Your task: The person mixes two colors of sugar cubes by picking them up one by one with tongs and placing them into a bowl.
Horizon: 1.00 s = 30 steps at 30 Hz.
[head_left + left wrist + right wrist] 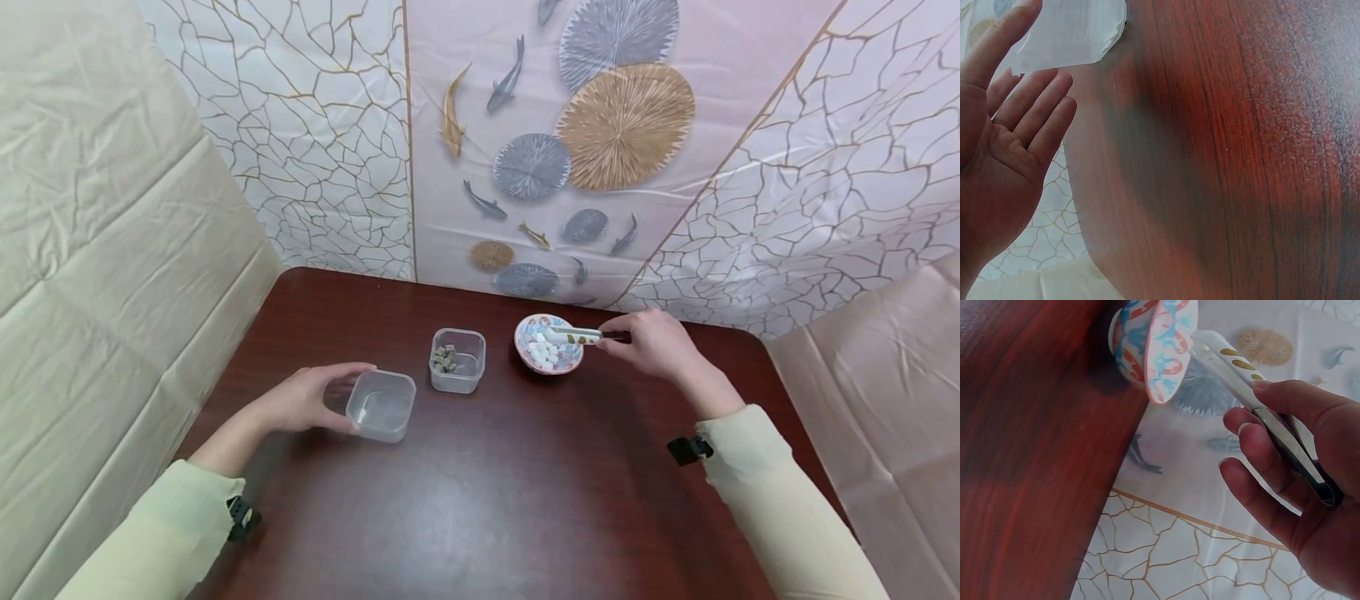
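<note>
My left hand (303, 400) grips a clear square container (382, 406) between thumb and fingers; a small white piece lies inside at its left. In the left wrist view the hand (1016, 125) is at the container's (1072, 34) edge. My right hand (656, 343) holds white tongs (576, 336) with gold marks, their tips over white pieces (543, 352) in a patterned bowl (573, 364). The right wrist view has the tongs (1229, 372) pinched between the thumb and fingers of the hand (1297, 444), beside the bowl (1169, 356).
A second clear container (457, 385), holding greyish-green cubes (445, 359) at its left, stands between the held container and the bowl. The dark red-brown table (480, 500) ends at a patterned cloth backdrop (322, 125) behind, with pale cloth at both sides.
</note>
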{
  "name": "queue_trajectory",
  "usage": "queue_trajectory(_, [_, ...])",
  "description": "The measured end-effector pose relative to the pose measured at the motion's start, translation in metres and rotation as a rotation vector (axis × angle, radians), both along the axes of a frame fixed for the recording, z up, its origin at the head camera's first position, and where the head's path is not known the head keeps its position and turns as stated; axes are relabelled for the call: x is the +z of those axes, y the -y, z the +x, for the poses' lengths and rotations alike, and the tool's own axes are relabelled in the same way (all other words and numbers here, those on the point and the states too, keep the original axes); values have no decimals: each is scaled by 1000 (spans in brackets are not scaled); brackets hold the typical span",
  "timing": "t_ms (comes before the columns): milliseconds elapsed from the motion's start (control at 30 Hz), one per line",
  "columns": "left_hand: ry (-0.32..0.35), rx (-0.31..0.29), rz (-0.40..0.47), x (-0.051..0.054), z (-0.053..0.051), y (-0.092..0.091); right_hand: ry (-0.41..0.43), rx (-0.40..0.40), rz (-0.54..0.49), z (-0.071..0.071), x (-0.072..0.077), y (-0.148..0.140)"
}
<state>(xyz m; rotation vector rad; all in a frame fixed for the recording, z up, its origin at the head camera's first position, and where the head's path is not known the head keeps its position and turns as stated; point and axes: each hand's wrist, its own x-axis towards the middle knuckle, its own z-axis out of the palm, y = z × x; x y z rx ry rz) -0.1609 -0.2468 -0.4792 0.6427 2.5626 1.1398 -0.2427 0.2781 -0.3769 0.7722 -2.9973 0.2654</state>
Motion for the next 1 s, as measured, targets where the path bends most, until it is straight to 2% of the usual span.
queue_trajectory(200, [8, -1, 7, -1, 3, 1, -9, 13, 11, -3, -9, -1])
queue_trajectory(400, [19, 1, 6, -1, 5, 1, -2, 8, 26, -4, -12, 1])
queue_trajectory(767, [-11, -30, 12, 1, 1, 1, 12, -4, 27, -2, -7, 4])
queue_trajectory(1000, [-3, -20, 23, 1, 3, 0, -10, 30, 1, -1, -5, 10])
